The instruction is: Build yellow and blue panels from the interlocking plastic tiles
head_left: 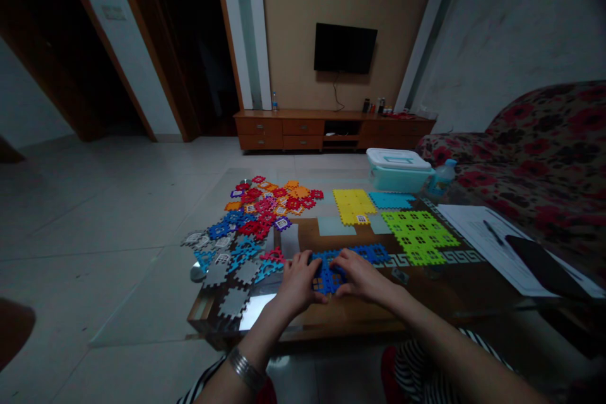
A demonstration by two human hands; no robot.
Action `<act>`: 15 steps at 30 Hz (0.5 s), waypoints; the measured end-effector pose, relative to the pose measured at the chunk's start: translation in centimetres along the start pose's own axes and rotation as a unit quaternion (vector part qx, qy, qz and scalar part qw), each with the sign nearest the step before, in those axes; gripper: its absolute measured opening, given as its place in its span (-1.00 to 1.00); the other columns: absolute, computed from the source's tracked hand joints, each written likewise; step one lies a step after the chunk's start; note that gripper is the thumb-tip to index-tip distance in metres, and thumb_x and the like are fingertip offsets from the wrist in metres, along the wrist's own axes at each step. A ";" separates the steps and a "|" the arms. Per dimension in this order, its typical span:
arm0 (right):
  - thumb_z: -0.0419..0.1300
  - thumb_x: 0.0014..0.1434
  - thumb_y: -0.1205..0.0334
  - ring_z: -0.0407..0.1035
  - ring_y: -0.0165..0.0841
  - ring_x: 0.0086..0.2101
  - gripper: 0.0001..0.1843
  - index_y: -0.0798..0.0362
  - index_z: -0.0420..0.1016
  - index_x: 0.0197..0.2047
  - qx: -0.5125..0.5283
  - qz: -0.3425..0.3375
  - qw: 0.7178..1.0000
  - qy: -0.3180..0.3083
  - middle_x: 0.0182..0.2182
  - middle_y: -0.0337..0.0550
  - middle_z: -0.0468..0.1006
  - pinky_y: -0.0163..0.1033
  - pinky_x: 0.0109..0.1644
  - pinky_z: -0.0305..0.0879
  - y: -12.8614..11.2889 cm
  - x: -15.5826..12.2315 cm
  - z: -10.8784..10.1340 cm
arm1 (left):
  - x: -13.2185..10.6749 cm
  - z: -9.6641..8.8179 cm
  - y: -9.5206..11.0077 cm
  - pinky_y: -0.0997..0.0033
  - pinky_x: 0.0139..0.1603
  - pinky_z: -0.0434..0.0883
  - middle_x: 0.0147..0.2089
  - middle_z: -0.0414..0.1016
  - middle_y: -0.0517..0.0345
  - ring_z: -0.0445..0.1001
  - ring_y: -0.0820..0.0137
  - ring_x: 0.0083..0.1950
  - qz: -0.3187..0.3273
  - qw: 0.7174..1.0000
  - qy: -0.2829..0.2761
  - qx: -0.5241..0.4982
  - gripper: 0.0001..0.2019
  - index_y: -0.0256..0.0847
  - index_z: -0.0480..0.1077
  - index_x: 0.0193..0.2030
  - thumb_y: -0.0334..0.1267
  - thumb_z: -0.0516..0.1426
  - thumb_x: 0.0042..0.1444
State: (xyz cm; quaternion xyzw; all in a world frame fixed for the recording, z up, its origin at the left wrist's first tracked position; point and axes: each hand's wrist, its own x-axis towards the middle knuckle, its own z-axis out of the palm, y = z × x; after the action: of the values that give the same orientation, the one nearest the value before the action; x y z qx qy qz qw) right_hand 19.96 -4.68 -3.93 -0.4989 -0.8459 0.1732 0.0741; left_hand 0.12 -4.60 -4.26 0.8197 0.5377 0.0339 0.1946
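Grips half-curled: L grip (298, 281) & R grip (362, 276) both on blue interlocking plastic tiles (329, 274) near front of glass worktop (284, 330), fingers pressing down, prob. to steady the pcs; firmness of hold can't be told. Lime-green tile slab (419, 237) & yellow tile slab (355, 205) lie to R, apart from loose multicolour tile pile (265, 208), seemingly sorted by colour.

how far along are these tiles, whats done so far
Done: the yellow sheet, cyan sheet and green sheet look joined, one colour each. In hand: the left hand and right hand are on a blue section. Left: a loose heap of mixed tiles sits unjoined.
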 end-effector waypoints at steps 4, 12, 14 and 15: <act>0.34 0.06 0.23 0.33 -0.22 -0.13 -0.71 0.05 0.55 -0.11 0.005 -0.029 0.999 0.026 -0.19 -0.07 0.48 -0.23 -0.07 0.22 -0.1 0.5 0.7 | 0.0 0.0 0.1 -0.05 0.27 0.08 0.36 0.09 -0.07 0.05 0.01 0.34 -0.001 1.000 0.002 0.008 -0.18 -0.03 0.25 0.22 -0.04 0.40 -0.23; 0.08 0.10 0.47 0.41 -0.27 -0.24 -0.73 0.07 0.61 -0.32 -0.054 -0.023 0.998 0.010 -0.30 -0.06 0.55 -0.29 -0.22 0.21 -1.0 0.8 1.4 | 0.0 0.5 0.1 -0.05 0.27 0.10 0.35 0.10 -0.10 0.07 0.00 0.33 0.000 1.000 0.010 0.019 -0.12 -0.07 0.25 0.22 0.03 0.42 -0.29; 0.10 0.10 0.44 0.43 -0.27 -0.24 -0.71 0.03 0.62 -0.24 -0.025 -0.023 0.999 0.001 -0.28 -0.08 0.58 -0.29 -0.21 0.23 -0.7 1.5 1.1 | -0.1 0.6 0.1 -0.07 0.29 0.08 0.35 0.10 -0.10 0.06 0.00 0.34 -0.004 1.000 0.007 0.016 -0.11 -0.07 0.24 0.23 0.03 0.41 -0.29; 0.10 0.11 0.42 0.44 -0.27 -0.24 -0.71 0.02 0.61 -0.20 -0.008 -0.020 1.000 -0.001 -0.27 -0.09 0.59 -0.29 -0.19 0.23 -0.5 2.1 0.8 | -0.2 0.6 0.1 -0.07 0.29 0.08 0.35 0.10 -0.10 0.06 0.00 0.34 -0.005 1.000 0.009 0.015 -0.10 -0.06 0.23 0.23 0.03 0.41 -0.29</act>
State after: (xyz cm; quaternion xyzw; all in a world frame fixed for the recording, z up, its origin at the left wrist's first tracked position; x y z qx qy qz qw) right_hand 18.27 -3.24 -4.62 -0.4825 -0.8571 0.1650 0.0726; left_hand 0.33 -4.97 -4.76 0.8194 0.5441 0.0316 0.1777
